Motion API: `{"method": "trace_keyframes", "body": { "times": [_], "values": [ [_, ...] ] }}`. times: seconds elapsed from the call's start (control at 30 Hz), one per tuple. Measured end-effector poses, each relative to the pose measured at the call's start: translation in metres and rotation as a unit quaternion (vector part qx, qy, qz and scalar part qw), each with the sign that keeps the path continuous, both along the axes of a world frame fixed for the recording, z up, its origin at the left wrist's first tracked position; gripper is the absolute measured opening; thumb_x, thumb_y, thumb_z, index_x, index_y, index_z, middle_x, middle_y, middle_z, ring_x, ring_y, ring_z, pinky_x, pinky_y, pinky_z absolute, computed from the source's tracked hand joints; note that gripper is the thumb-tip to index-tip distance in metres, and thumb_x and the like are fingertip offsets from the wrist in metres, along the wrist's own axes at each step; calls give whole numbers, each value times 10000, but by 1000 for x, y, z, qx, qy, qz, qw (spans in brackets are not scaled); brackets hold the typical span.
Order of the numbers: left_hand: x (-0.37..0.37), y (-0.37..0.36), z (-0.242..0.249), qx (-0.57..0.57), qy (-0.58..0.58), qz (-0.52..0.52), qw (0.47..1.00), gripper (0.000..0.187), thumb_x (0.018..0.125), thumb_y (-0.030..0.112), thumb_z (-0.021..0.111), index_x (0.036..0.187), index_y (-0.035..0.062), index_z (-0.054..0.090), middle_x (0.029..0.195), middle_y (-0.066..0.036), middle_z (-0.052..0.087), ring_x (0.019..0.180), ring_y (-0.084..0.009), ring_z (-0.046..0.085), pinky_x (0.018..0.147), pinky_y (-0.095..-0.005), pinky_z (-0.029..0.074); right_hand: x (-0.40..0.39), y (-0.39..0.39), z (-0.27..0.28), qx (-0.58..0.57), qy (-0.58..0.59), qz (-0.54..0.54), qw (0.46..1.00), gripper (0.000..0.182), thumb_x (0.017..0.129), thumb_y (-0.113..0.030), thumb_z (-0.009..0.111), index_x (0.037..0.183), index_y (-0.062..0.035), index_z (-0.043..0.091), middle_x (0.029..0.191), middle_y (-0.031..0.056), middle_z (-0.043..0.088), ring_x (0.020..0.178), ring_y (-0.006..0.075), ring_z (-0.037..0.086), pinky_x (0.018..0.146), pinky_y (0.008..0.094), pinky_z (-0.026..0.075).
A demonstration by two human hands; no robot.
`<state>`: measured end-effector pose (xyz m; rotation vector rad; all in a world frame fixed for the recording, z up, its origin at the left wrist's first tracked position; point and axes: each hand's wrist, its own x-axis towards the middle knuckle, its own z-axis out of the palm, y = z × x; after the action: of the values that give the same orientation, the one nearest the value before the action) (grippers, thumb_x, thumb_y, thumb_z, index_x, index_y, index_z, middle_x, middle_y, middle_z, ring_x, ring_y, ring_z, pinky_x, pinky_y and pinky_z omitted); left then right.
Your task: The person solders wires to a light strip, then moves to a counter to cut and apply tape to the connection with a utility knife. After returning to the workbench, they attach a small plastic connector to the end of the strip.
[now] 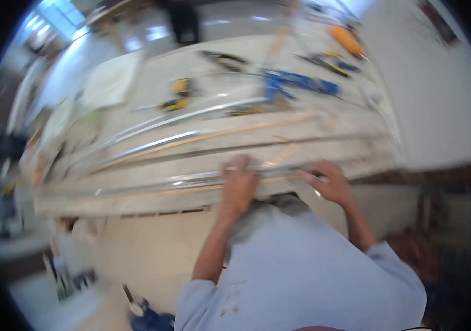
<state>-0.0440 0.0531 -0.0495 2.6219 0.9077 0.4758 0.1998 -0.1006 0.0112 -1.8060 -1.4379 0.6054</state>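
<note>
Bench (136,201) near edge runs left to right, floor open below it; metal strip (191,179) lies along that edge; left hand (239,179) flat on the strip, fingers loosely together; right hand (329,179) curled at its end, grip unclear through blur; drill (177,94) well beyond.

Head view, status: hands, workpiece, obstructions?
Left hand flat on metal strip. Right hand at strip's end, grip unclear. Image blurred. Blue clamps, yellow tools farther back, apart.

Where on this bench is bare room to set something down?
Bare patch: between the yellow tools and blue clamp, and left of the left hand along the front edge. Crowded: the far right corner, and around the metal strips.
</note>
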Motion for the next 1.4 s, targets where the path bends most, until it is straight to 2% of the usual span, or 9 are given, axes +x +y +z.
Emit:
{"method": "trace_keyframes", "body": {
  "times": [0.07,0.2,0.37,0.53,0.6,0.83,1.07,1.27,1.4],
  "values": [
    [-2,4,-17,55,-13,-4,998,204,845,168,622,989,86,742,1296,-141,577,1305,-334,494,1096,-577,309,-1,6,5,-25,-31,28,999,198,873,-172,720,975,-2,721,888,146,699,799,281,659,750,379,520],
    [1,6,-18,88,-66,-26,994,249,831,129,590,1057,92,688,1226,-122,608,1230,-300,552,1062,-545,359,-5,-4,-15,-57,31,-3,998,247,883,-213,695,849,26,643,715,70,550,702,172,534,651,336,444],
    [7,14,19,62,-59,-5,996,272,856,145,592,1120,110,643,1136,-79,634,1131,-259,606,1007,-493,394,1,1,-16,-145,137,80,977,236,848,-202,719,914,24,695,745,67,606,692,140,557,646,314,463],
    [22,25,13,92,-92,21,991,159,890,169,598,1040,139,643,1006,-42,623,1008,-217,628,944,-422,409,4,25,3,-167,110,153,968,247,825,-191,747,935,29,720,813,100,678,750,142,614,693,312,495],
    [26,28,11,74,-81,27,994,160,884,173,615,1039,144,647,1001,-43,623,1006,-219,629,938,-421,408,7,31,5,-134,100,204,965,249,856,-185,710,948,46,716,754,36,641,719,91,562,671,272,452],
    [32,38,0,-22,-41,28,999,215,804,210,737,992,135,666,975,-39,624,1001,-239,628,927,-415,411,25,22,-5,-140,129,223,956,254,828,-184,735,944,42,729,773,61,669,724,113,582,682,292,473],
    [26,37,8,-5,-41,14,999,180,791,207,744,948,135,691,1051,-51,597,1069,-254,584,946,-437,406,42,14,3,-187,103,261,941,275,816,-194,745,982,26,741,815,103,677,789,182,622,751,327,485],
    [24,4,36,-33,9,89,995,261,809,228,757,1053,147,709,1161,-46,598,1220,-272,536,1035,-481,370,48,12,-1,-217,146,331,907,309,832,-240,755,1031,-4,754,894,125,697,836,212,656,797,341,510],
    [-26,-69,34,31,-108,286,951,363,814,287,791,1133,132,715,1218,-59,637,1241,-309,552,1073,-491,381,42,7,-17,-271,175,407,855,334,865,-282,749,1072,-20,748,946,132,709,880,212,664,817,338,515]
  ]
}}
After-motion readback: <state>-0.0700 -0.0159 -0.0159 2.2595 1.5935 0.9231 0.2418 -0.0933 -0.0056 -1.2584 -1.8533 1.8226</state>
